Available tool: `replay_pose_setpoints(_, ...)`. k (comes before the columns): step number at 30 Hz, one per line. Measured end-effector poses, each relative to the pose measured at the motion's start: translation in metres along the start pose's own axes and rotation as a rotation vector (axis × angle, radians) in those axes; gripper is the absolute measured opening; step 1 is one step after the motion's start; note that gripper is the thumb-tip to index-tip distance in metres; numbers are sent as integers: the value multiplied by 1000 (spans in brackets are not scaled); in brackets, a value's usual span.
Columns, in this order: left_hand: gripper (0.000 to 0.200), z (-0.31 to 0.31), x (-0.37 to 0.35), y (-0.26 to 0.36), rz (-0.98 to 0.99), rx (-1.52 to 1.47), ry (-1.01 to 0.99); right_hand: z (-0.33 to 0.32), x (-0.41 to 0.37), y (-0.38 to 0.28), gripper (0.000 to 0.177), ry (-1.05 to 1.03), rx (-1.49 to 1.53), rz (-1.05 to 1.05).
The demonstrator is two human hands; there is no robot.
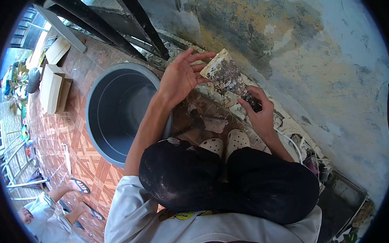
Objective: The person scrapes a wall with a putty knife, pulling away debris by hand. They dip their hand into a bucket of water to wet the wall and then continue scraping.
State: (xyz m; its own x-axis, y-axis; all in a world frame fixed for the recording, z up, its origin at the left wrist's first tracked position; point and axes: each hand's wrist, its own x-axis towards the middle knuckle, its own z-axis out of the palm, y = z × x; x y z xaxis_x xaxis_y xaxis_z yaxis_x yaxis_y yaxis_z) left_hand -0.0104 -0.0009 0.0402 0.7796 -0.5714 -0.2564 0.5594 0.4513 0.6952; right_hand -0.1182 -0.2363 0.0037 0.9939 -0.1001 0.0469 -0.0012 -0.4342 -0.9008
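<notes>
A flat broken chunk of masonry (224, 72), dark and crusted on its face with a pale yellowish edge, is tilted up beside the wall. Its lower end sits between the thumb and fingers of my right hand (261, 112). My left hand (182, 75) is at its upper left edge with the palm showing. The left fingers are stretched and apart, their tips at or just behind that edge; contact there is hard to make out. A large grey plastic tub (91, 121) stands under my left forearm.
The weathered wall (330, 69) rises on the right, with rubble (304, 139) and a white cable (294, 146) along its base. Dark metal posts (142, 25) stand ahead. Cardboard (52, 92) lies left on the tiled floor. Another person's sandalled foot (79, 185) shows lower left.
</notes>
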Motion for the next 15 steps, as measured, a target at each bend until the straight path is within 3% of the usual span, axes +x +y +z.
replay_pose_setpoints(8,58,-8,2,-3,100,-6,95,-6,-2,21,34,-37,49,110)
replay_pose_setpoints(11,54,-13,1,-6,150,23,222,-5,-15,46,34,-149,271,365)
replay_pose_setpoints(15,47,-20,0,-11,124,154,352,12,-51,88,28,-276,238,592)
